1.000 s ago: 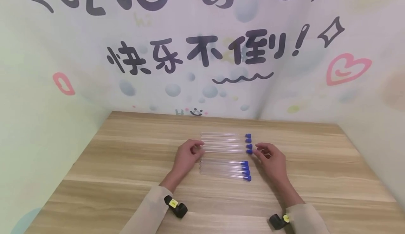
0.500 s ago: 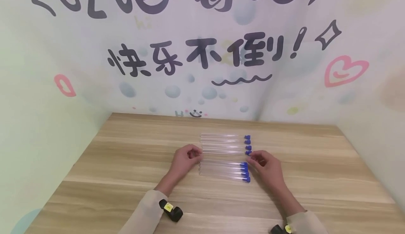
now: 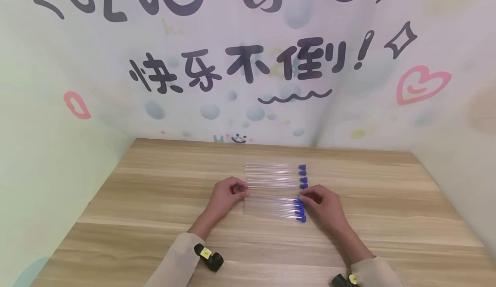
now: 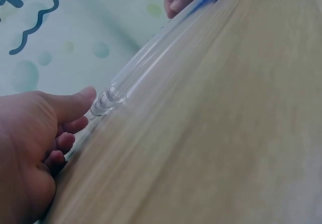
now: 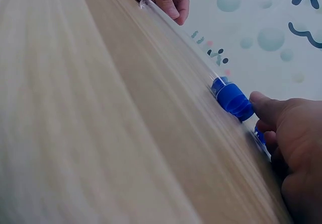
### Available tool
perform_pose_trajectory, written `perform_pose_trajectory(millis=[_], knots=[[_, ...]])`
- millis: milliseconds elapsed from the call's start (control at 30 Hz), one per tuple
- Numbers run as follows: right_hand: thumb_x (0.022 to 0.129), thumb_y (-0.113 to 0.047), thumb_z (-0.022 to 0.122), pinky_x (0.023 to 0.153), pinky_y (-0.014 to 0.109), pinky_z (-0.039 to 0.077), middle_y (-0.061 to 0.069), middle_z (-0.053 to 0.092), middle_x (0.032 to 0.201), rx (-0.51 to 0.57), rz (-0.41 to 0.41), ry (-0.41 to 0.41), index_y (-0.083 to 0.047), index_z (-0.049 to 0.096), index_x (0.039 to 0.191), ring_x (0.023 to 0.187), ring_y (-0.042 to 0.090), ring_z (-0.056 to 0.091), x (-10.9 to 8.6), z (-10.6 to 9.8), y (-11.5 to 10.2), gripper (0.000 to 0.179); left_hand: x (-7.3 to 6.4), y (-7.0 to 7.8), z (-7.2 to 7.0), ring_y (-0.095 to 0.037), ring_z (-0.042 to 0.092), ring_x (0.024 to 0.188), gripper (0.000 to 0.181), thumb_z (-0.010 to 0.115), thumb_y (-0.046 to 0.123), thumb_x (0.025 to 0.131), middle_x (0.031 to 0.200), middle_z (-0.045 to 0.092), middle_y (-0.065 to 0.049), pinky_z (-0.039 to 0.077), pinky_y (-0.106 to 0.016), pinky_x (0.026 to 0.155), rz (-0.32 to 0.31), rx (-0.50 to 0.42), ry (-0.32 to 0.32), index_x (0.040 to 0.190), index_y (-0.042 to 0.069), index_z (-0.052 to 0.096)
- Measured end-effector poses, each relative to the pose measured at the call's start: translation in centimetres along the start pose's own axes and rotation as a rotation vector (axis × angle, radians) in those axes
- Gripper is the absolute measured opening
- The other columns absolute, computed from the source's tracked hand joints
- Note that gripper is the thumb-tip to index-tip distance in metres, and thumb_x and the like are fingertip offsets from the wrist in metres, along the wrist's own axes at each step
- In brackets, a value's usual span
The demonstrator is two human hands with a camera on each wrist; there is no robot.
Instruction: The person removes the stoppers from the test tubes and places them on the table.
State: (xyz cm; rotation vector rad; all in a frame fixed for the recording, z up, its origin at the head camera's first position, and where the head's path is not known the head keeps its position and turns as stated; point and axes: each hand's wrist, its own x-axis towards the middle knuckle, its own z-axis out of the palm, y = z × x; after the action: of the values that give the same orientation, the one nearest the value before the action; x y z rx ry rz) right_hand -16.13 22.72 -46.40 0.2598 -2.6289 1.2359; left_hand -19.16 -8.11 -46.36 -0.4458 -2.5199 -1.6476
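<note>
In the head view, clear tubes (image 3: 271, 207) with blue caps (image 3: 302, 219) fitted lie side by side in a lower group. Above them lies an upper group of clear tubes (image 3: 271, 170), their blue caps (image 3: 302, 173) set apart at the right ends. My left hand (image 3: 226, 196) is at the tubes' rounded left ends. In the left wrist view its thumb (image 4: 80, 103) lies close against those ends. My right hand (image 3: 325, 207) is at the capped ends. In the right wrist view its thumb (image 5: 264, 105) is beside a blue cap (image 5: 234, 100); contact is unclear.
All the tubes lie on a wood-grain table (image 3: 162, 162). A white printed cloth (image 3: 193, 119) with dark lettering hangs behind it. Pale side walls (image 3: 38, 149) stand left and right.
Both hands have come slightly nearer me, from the upper group to between the two groups. The right hand has also moved left. The tubes and caps look the same.
</note>
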Motion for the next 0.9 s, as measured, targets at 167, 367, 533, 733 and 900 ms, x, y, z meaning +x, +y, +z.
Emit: perform_pose_trajectory(millis=[167,367,533,733,900], knots=[[0.084,-0.016,0.074,0.065,0.024,0.046,-0.008,0.065,0.087,-0.029,-0.021,-0.017,-0.017,0.072,0.099,0.075,0.013,0.055,0.02,0.09,0.06,0.015,0.02,-0.18,0.05,-0.013,0.052,0.067,0.015,0.08,0.011,0.077,0.074,0.06,0.005,0.044,-0.025,0.06,0.023,0.023,-0.009,0.089,0.011,0.071],[0.084,-0.015,0.074,0.066,0.024,0.046,-0.007,0.065,0.089,-0.054,-0.029,-0.038,-0.016,0.072,0.101,0.076,0.013,0.054,0.04,0.06,0.06,0.017,0.07,-0.32,0.09,-0.012,0.053,0.069,0.015,0.08,0.01,0.077,0.076,0.061,0.006,0.045,-0.025,0.061,0.025,0.044,-0.018,0.089,0.012,0.072],[0.084,-0.013,0.074,0.065,0.024,0.046,-0.006,0.065,0.089,-0.065,-0.032,-0.04,-0.015,0.072,0.102,0.075,0.013,0.054,0.09,-0.03,-0.1,0.018,0.13,-0.38,0.14,-0.011,0.053,0.069,0.014,0.079,0.009,0.077,0.077,0.061,0.007,0.046,-0.025,0.061,0.042,0.075,-0.02,0.09,0.012,0.074],[0.082,-0.01,0.075,0.063,0.024,0.046,-0.005,0.065,0.088,-0.082,-0.039,-0.044,-0.012,0.072,0.103,0.074,0.012,0.054,0.08,0.01,-0.06,0.022,0.19,-0.25,0.24,-0.01,0.054,0.069,0.015,0.079,0.007,0.077,0.076,0.06,0.007,0.046,-0.024,0.061,0.039,0.093,-0.025,0.091,0.011,0.075],[0.081,-0.009,0.076,0.063,0.025,0.044,-0.004,0.064,0.089,-0.087,-0.049,-0.05,-0.012,0.073,0.103,0.074,0.013,0.053,0.12,0.05,-0.04,0.022,0.25,-0.22,0.3,-0.009,0.054,0.068,0.016,0.079,0.006,0.077,0.076,0.059,0.006,0.047,-0.024,0.061,0.045,0.096,-0.032,0.092,0.009,0.075]])
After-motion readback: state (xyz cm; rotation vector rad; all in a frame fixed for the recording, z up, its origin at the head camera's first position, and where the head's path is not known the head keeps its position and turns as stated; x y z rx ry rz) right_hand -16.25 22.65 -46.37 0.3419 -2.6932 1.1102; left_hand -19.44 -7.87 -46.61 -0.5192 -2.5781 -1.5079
